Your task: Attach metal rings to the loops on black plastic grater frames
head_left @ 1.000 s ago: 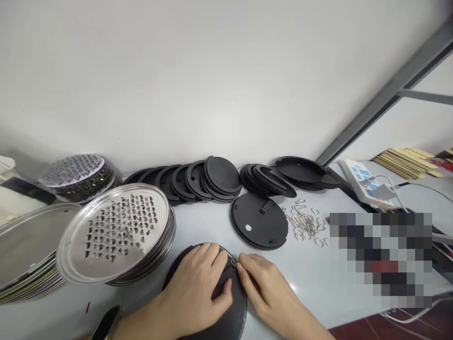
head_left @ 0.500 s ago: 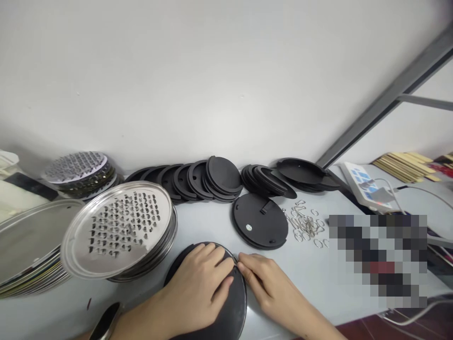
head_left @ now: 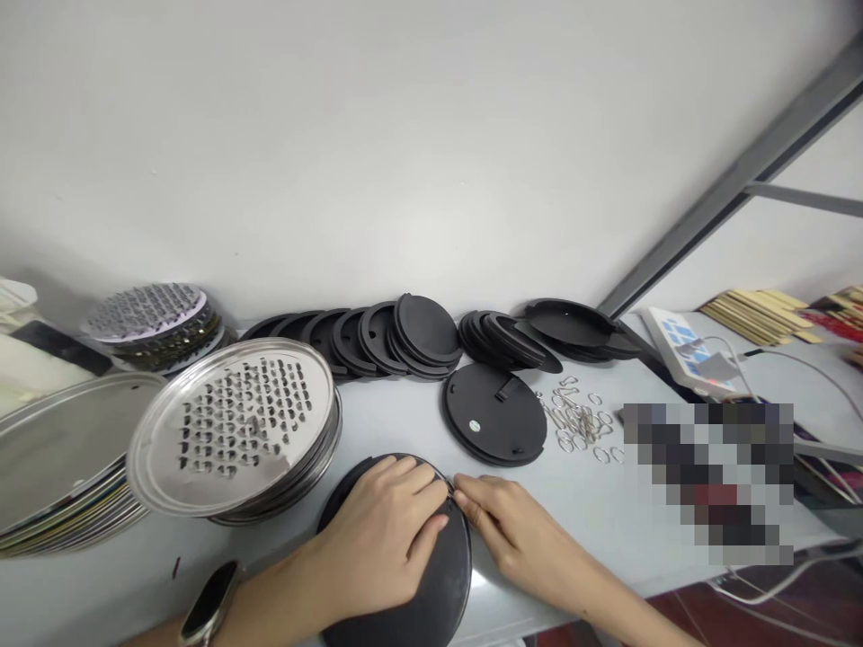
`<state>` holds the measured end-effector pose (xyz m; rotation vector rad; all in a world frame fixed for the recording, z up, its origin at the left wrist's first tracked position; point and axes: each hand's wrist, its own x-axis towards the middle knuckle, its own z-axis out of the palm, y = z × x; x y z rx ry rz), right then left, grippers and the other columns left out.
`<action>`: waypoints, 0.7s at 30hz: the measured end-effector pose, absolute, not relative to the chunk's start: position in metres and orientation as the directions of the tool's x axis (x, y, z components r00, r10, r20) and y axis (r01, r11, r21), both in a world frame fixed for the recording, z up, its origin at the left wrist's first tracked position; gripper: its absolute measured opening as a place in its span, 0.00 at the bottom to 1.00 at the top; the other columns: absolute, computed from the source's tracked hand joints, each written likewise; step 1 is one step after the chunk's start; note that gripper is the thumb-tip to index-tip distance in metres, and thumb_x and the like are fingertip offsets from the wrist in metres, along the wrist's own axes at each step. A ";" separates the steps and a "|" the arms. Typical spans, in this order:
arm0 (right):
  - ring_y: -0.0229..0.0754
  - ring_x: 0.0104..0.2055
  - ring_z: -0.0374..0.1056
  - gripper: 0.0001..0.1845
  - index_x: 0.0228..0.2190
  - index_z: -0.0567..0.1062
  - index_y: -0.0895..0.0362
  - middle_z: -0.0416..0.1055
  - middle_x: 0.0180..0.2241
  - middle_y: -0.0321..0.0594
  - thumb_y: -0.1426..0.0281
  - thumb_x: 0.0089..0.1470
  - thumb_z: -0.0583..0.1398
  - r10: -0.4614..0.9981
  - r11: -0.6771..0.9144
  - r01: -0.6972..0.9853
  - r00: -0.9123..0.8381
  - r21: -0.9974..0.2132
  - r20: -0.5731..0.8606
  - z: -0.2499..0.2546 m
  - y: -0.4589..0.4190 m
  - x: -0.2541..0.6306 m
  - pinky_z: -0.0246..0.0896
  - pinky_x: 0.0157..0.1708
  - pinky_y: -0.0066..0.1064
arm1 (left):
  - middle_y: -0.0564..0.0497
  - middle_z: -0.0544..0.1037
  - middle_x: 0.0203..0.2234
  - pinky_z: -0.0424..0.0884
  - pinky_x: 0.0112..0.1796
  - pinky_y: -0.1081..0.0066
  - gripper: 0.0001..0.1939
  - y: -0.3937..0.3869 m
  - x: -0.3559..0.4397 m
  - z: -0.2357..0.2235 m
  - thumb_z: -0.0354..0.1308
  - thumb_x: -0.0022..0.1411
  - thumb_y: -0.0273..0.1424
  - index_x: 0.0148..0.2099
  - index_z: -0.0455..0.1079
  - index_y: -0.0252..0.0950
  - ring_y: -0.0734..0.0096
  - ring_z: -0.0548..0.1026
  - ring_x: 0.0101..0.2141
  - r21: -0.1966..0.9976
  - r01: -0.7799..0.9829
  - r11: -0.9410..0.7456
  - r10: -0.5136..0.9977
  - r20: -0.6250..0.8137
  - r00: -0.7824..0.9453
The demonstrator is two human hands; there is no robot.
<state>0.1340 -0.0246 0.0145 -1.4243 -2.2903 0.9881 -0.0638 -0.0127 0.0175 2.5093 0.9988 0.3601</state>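
A black round plate (head_left: 431, 589) lies at the front edge of the table, partly covered by my left hand (head_left: 387, 530). That hand presses down on it with its fingers bent towards the far rim and the thumb across the top. At the plate's upper right rim, my right hand (head_left: 495, 517) pinches with thumb and index finger. A small shiny metal bit shows at these fingertips, mostly hidden, so its kind is unclear. Beyond the hands lies another stack of black round plates (head_left: 495, 415) with a small round sticker. Loose metal rings and clasps (head_left: 578, 418) are heaped right of it.
Silver perforated grater discs (head_left: 235, 427) are stacked on the left, beside more round trays (head_left: 67, 440). Behind them stands a pile of spiky discs (head_left: 145, 314). Black lids (head_left: 424, 328) lean along the wall. A metal post (head_left: 707, 207) rises at the right.
The view has shifted slightly. Both hands stay at the plate's rim, the right fingertips pinching in almost the same spot.
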 end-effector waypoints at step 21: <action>0.38 0.24 0.59 0.17 0.25 0.58 0.54 0.60 0.21 0.33 0.68 0.67 0.44 0.875 0.280 0.722 -0.463 -0.633 -0.141 0.016 -0.025 0.131 0.47 0.27 0.30 | 0.51 0.69 0.32 0.61 0.36 0.63 0.04 -0.014 -0.062 0.016 0.49 0.63 0.24 0.36 0.63 0.37 0.64 0.66 0.34 0.472 0.583 -0.661 0.702 0.117 0.702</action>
